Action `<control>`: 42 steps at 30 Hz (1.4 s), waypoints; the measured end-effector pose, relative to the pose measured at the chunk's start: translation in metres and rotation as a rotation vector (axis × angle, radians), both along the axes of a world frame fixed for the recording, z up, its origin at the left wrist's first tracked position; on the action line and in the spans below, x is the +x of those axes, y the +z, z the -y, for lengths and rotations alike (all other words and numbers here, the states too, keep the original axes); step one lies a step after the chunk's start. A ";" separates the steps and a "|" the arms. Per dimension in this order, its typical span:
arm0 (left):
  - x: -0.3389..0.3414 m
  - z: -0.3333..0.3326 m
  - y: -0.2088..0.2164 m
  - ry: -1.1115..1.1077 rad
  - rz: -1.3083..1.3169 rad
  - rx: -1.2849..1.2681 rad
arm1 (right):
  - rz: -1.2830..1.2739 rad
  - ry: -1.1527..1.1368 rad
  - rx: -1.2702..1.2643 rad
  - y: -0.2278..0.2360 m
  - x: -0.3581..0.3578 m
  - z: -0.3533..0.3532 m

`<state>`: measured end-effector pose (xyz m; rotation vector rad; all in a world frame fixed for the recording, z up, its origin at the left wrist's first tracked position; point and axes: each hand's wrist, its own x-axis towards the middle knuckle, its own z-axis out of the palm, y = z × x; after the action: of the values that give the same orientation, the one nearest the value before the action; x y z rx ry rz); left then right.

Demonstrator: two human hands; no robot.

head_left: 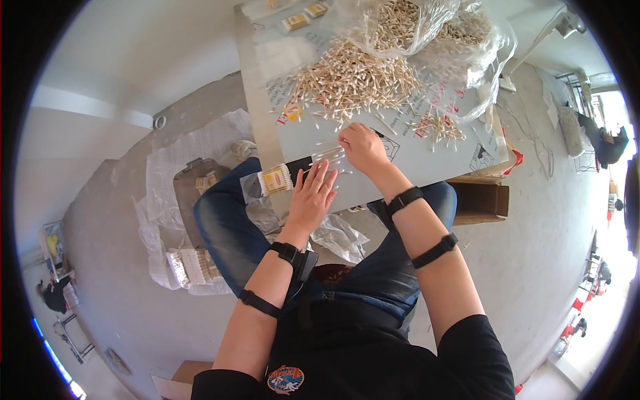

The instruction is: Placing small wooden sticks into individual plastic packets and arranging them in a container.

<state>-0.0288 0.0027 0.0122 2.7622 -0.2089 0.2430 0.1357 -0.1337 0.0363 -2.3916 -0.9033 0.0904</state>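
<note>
My left hand [312, 198] lies nearly flat at the near edge of the table [427, 163], its fingers stretched over a few loose cotton swabs [327, 155]. Just above it, my right hand [363, 148] has its fingers curled and pinched at the ends of these swabs, which lie roughly side by side. Left of my left hand is a clear packet of cotton swabs [275, 180] with a yellow label. Beyond both hands spreads a big heap of loose cotton swabs [357, 77]. My right palm and the exact number of swabs pinched are hidden.
Clear plastic bags [480, 57] full of swabs stand at the far right of the table. A smaller swab pile [440, 127] lies before them. More yellow-labelled packets [295, 22] sit far left. An open cardboard box [477, 202] is below right; packed bundles [193, 267] rest on the floor left.
</note>
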 end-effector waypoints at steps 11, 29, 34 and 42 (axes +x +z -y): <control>-0.003 -0.002 0.005 -0.024 -0.037 -0.033 | -0.057 0.071 0.005 0.000 -0.041 0.041; 0.035 -0.009 0.004 -0.062 0.017 -0.017 | -0.065 -0.425 0.023 -0.003 0.005 0.089; 0.049 -0.015 0.004 -0.052 -0.016 -0.028 | -0.063 -0.340 -0.025 0.001 0.010 0.060; 0.040 0.000 -0.004 -0.022 0.011 -0.014 | -0.017 -0.259 -0.118 -0.002 0.016 0.011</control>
<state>0.0110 0.0028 0.0077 2.7433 -0.2391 0.2534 0.1516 -0.1450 0.0348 -2.5918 -0.5883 0.0651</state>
